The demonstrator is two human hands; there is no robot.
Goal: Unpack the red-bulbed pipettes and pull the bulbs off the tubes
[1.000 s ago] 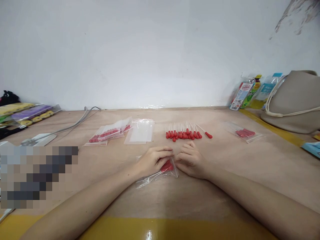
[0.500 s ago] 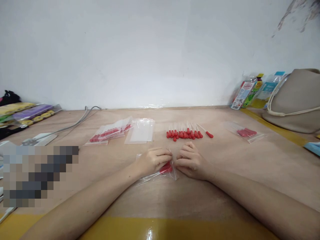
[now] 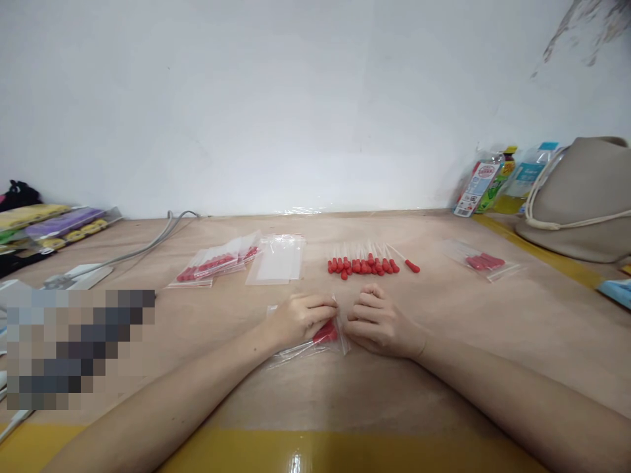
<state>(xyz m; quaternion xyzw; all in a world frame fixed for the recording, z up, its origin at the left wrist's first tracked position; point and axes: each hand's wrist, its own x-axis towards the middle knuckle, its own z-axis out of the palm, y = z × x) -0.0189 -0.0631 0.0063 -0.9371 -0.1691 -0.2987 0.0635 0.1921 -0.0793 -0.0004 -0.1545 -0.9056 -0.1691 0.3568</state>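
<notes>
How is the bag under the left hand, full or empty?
Not empty: red tips and pale sticks show through the clear bag. How full, I cannot tell.

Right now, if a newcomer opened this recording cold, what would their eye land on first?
Most likely the bright red-tipped sticks lying side by side on the pale wooden table, near the picture's middle. Just in front of them, the left hand rests on a clear bag with red-ended sticks inside, and the right hand is curled close beside it. At the far right, a large beige bag also stands out.
</notes>
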